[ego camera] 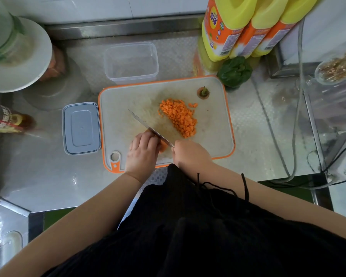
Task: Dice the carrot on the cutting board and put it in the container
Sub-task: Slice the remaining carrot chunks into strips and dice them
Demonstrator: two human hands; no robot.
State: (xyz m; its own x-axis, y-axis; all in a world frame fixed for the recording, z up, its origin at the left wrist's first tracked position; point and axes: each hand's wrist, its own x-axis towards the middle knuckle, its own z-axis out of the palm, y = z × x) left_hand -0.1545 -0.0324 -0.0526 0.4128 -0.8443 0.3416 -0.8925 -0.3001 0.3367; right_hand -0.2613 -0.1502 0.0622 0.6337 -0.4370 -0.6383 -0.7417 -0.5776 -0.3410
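On cutting board (212, 136), 6 o'clock edge: left hand (142, 152) curled, pinning carrot piece (163, 147); right hand (190, 154) gripping knife (148, 127); diced carrot (179, 116) at 1 o'clock.

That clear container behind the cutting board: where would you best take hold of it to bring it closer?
Grip the clear container by one short side wall under the rim, thumb inside, coming from above. It stands upright, open and apparently empty, so the rim is free. The left side looks easier; yellow bottles crowd the right.
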